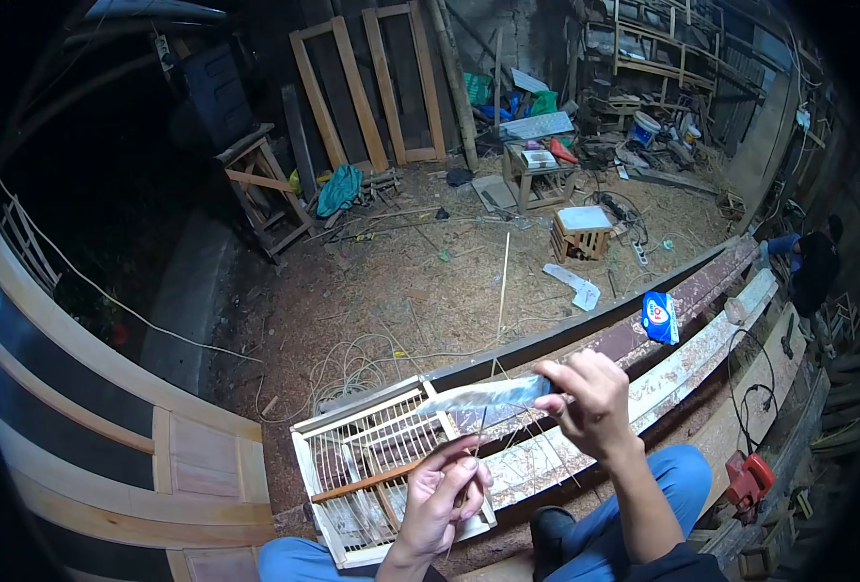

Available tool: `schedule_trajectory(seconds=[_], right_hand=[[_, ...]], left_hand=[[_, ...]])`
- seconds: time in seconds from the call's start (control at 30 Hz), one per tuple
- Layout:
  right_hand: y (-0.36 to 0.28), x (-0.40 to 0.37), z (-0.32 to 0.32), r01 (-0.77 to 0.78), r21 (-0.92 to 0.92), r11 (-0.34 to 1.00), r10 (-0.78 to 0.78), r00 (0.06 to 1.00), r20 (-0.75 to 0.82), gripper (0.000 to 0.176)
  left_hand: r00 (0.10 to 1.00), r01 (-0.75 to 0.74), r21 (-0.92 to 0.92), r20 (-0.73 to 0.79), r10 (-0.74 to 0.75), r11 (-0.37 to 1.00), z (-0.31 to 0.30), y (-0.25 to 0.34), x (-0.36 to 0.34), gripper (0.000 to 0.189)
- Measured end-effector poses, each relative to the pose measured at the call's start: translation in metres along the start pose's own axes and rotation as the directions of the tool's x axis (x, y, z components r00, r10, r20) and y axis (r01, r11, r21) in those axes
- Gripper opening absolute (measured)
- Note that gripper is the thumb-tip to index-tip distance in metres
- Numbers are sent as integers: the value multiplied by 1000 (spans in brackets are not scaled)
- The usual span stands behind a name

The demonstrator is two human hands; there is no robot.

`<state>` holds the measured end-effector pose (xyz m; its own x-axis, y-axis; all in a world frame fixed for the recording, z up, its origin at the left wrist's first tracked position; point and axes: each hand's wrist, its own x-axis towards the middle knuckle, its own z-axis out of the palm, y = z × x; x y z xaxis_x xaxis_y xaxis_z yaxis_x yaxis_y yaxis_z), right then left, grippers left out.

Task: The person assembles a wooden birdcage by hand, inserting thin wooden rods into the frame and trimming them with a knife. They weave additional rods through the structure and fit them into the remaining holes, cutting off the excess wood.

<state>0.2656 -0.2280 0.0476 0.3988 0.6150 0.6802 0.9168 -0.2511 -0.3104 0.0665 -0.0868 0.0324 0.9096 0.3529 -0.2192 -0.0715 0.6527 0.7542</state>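
My right hand (590, 400) is wrapped round the dark handle of a knife (488, 393), whose broad blade points left and is blurred. Below and to the left of it, my left hand (445, 495) pinches a thin stick (482, 432) that stands nearly upright, its upper part close to the blade. Whether blade and stick touch, I cannot tell. Behind my left hand lies a pale wooden frame with thin parallel bars (352, 456) and one orange-brown crosspiece (367, 482).
Long planks (682, 383) run to the upper right, with a blue packet (659, 318) on them. A red power tool (748, 477) lies at the right. Wooden panels (207, 451) stand left. Coiled cord (362, 373) lies beyond the frame. A person (813, 262) is at the far right.
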Motion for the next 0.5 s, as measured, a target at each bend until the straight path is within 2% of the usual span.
schedule_trajectory(seconds=[0.13, 0.23, 0.27, 0.3, 0.5], right_hand=[[-20, -5, 5, 73, 48, 996, -77, 991, 108, 40], [-31, -7, 11, 114, 113, 987, -131, 980, 152, 41], [-32, -9, 14, 113, 114, 987, -130, 980, 153, 41], [-31, -11, 17, 109, 126, 986, -128, 979, 159, 41], [-33, -12, 21, 87, 183, 979, -116, 981, 154, 42]], left_hand=[[1000, 15, 21, 2, -16, 1000, -9, -1, 2, 33], [1000, 19, 5, -1, -19, 1000, -6, 0, -1, 41], [1000, 6, -36, 10, -5, 999, -3, 1, -1, 45], [999, 23, 41, -28, -22, 999, 0, 2, -1, 49], [1000, 28, 95, -11, -27, 995, -5, -2, -3, 50]])
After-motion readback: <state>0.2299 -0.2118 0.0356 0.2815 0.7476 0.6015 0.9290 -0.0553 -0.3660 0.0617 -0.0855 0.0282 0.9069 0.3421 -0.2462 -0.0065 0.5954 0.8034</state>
